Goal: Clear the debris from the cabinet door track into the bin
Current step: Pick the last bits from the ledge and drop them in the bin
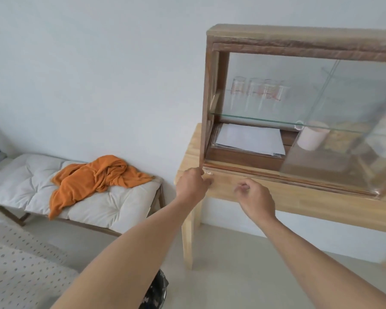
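Fingers (pixel 204 175) of our left hand (pixel 192 186) pinch together at the pale debris flecks (pixel 208 173) in the wooden cabinet's brown door track (pixel 276 178), at its left end by the light wooden desk's (pixel 299 197) left corner, our right hand (pixel 255 197) hovers loosely curled and empty, and with no bin in view we judge the clearing barely begun.

Orange cloth (pixel 94 177) on white cushion (pixel 112 206); brown wooden cabinet (pixel 299 44).

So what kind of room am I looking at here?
Probably a living room or bedroom at home: a cushioned bench with an orange cloth on it, and a wooden glass-door cabinet on a side table.
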Demonstrator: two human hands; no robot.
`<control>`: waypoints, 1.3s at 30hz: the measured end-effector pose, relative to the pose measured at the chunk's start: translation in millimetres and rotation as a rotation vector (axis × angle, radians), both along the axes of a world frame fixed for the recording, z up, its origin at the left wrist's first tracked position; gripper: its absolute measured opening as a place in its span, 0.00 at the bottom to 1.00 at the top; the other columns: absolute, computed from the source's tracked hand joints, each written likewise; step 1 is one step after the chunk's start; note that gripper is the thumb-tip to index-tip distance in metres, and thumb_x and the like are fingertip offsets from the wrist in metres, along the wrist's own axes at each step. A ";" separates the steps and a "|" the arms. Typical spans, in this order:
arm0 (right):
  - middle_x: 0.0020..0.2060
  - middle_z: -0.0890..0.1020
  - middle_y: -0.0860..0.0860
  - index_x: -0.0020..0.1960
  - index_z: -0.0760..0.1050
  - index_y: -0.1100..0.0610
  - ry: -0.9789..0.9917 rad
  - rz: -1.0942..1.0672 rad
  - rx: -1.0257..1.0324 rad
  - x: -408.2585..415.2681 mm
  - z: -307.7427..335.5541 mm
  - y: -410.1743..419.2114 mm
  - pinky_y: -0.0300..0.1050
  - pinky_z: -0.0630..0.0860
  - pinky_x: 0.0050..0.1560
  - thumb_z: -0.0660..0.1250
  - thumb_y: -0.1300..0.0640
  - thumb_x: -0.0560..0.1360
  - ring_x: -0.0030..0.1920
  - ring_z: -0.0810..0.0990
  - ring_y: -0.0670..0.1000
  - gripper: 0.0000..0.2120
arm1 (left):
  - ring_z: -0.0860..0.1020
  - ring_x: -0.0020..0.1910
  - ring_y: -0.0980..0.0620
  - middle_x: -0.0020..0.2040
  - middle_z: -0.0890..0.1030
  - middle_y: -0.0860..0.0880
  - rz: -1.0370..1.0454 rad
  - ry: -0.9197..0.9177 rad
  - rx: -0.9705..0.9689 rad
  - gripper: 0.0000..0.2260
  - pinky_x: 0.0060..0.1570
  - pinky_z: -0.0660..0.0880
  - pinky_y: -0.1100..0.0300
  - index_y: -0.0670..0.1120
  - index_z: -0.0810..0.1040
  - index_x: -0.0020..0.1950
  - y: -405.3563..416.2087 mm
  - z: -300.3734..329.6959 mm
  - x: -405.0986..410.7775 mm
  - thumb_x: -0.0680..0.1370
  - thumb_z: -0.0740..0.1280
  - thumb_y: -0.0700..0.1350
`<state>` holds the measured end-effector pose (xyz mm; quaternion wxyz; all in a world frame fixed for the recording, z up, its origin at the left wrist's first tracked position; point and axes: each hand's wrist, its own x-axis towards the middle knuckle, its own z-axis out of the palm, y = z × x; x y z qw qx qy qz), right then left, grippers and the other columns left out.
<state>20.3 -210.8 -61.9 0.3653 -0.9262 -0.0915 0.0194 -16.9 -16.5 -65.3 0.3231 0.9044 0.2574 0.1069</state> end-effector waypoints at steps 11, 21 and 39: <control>0.41 0.83 0.37 0.49 0.84 0.43 -0.025 0.027 0.080 9.9 -20.7 -3.8 0.47 0.78 0.45 0.69 0.46 0.78 0.45 0.82 0.46 0.06 | 0.82 0.48 0.40 0.49 0.83 0.47 0.107 0.034 0.075 0.09 0.43 0.77 0.51 0.49 0.84 0.47 -10.2 -8.7 38.5 0.77 0.63 0.46; 0.41 0.85 0.38 0.44 0.81 0.42 0.110 0.286 -0.017 -55.3 -68.5 64.7 0.45 0.74 0.39 0.68 0.44 0.79 0.39 0.81 0.48 0.07 | 0.79 0.48 0.49 0.49 0.81 0.53 0.161 -0.022 -0.045 0.06 0.48 0.77 0.48 0.51 0.81 0.47 54.3 -49.4 -80.4 0.81 0.67 0.50; 0.41 0.84 0.38 0.53 0.83 0.44 0.337 0.530 -0.247 -158.4 -243.7 157.0 0.44 0.73 0.44 0.68 0.44 0.78 0.45 0.82 0.47 0.08 | 0.78 0.64 0.41 0.68 0.80 0.43 0.320 0.478 -0.405 0.17 0.58 0.75 0.55 0.45 0.77 0.72 151.8 -272.3 -262.8 0.83 0.66 0.39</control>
